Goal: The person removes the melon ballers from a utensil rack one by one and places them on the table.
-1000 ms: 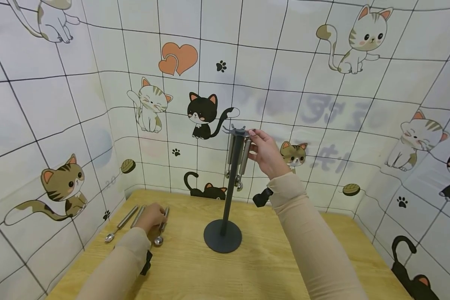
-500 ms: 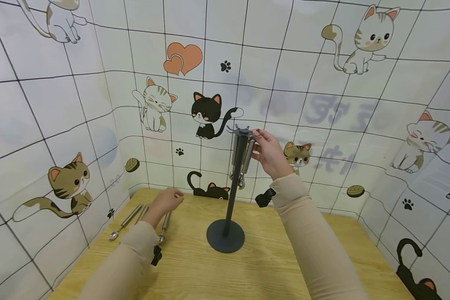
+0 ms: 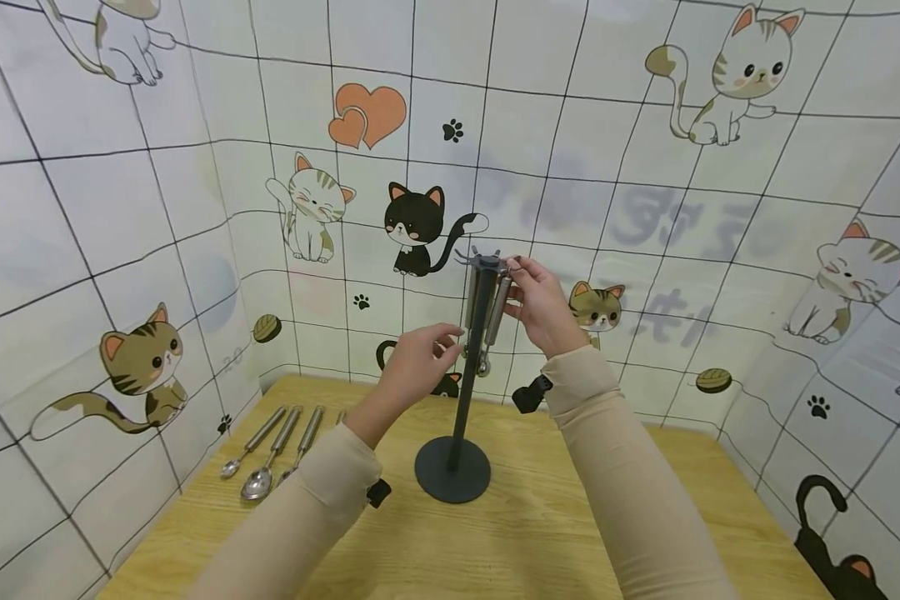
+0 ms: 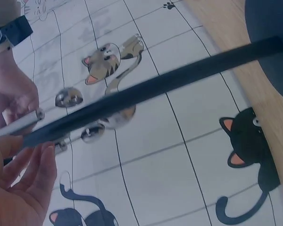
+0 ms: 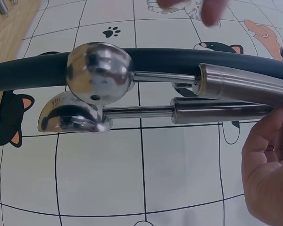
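A dark grey utensil stand (image 3: pixel 466 392) with hooks at its top stands upright on the table. Metal utensils hang from it, among them a round-headed scoop (image 5: pixel 99 70) and another with a half-round head (image 5: pixel 73 115). At the top right of the stand, my right hand (image 3: pixel 543 308) pinches the upper end of the scoop's handle (image 5: pixel 245 84). My left hand (image 3: pixel 418 358) is raised just left of the pole, its fingers loosely bent and holding nothing. In the left wrist view its fingertips are close to the pole; whether they touch it I cannot tell.
On the table's left lie several metal utensils, including a large spoon (image 3: pixel 257 483) and a small spoon (image 3: pixel 230 468); my left sleeve covers some partly. The stand's round base (image 3: pixel 452 471) rests mid-table. Cat-patterned sheeting (image 3: pixel 607 133) rises behind and at both sides.
My left hand has left the utensils on the table and moved up and right to the pole. My right hand has stayed at the top of the stand.
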`<action>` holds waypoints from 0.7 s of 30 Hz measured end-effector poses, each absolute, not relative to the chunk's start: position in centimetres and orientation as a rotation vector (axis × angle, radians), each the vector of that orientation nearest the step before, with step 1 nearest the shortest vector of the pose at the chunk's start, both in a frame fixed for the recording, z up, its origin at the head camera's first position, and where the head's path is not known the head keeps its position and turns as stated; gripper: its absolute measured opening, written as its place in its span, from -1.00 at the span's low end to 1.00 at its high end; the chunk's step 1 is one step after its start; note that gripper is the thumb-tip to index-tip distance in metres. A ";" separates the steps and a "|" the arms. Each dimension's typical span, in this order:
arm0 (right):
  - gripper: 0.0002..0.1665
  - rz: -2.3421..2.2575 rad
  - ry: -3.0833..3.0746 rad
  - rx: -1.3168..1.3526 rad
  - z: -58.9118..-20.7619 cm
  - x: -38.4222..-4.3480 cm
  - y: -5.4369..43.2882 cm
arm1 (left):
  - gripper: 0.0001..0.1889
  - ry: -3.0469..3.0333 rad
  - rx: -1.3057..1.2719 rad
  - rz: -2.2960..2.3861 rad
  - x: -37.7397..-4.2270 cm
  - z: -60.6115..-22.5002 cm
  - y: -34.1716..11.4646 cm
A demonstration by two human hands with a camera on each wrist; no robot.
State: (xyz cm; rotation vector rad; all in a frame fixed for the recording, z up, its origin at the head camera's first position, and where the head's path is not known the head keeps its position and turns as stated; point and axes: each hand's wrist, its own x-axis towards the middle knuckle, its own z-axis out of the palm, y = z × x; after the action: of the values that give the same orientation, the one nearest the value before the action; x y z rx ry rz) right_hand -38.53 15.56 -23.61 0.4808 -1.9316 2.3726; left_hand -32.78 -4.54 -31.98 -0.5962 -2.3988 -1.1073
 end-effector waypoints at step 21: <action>-0.65 2.347 -1.950 0.473 -23.7 -38.5 15.7 | -0.59 -2.305 -0.521 -1.007 -33.1 -30.0 1.5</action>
State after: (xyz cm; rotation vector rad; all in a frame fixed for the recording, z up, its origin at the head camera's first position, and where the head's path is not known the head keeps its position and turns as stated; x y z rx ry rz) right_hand -38.48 15.66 -23.68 0.4728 -1.9498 2.3467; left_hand -33.13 1.45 -30.03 -0.5212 -2.3049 -1.0069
